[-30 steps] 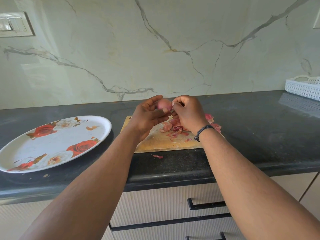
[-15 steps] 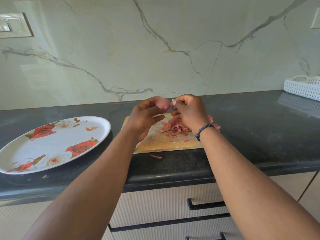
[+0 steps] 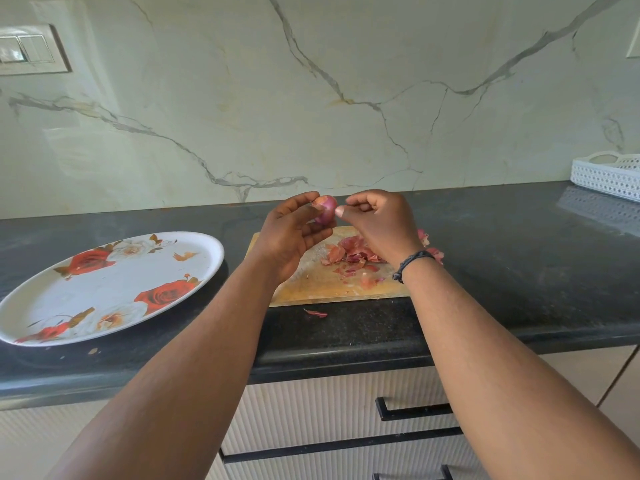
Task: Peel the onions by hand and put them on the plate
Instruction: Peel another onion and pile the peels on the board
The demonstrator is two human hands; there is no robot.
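Note:
A small pinkish-purple onion [image 3: 325,211] is held in the fingertips of my left hand [image 3: 290,233], raised above the wooden cutting board [image 3: 311,285]. My right hand [image 3: 379,223] is right beside it, fingers curled, with the thumb tip touching the onion's right side. A heap of reddish onion skins [image 3: 353,254] lies on the board under my hands. The oval white plate [image 3: 104,296] with red rose prints sits to the left on the black counter, with no onion on it.
One loose skin flake [image 3: 316,313] lies on the counter [image 3: 519,271] in front of the board. A white perforated basket [image 3: 609,174] stands at the far right by the marble wall. Drawer fronts with black handles run below the counter edge.
Both hands have lifted slightly and parted a little. The onion now shows more clearly between them, and my right hand has moved back to the onion's right side.

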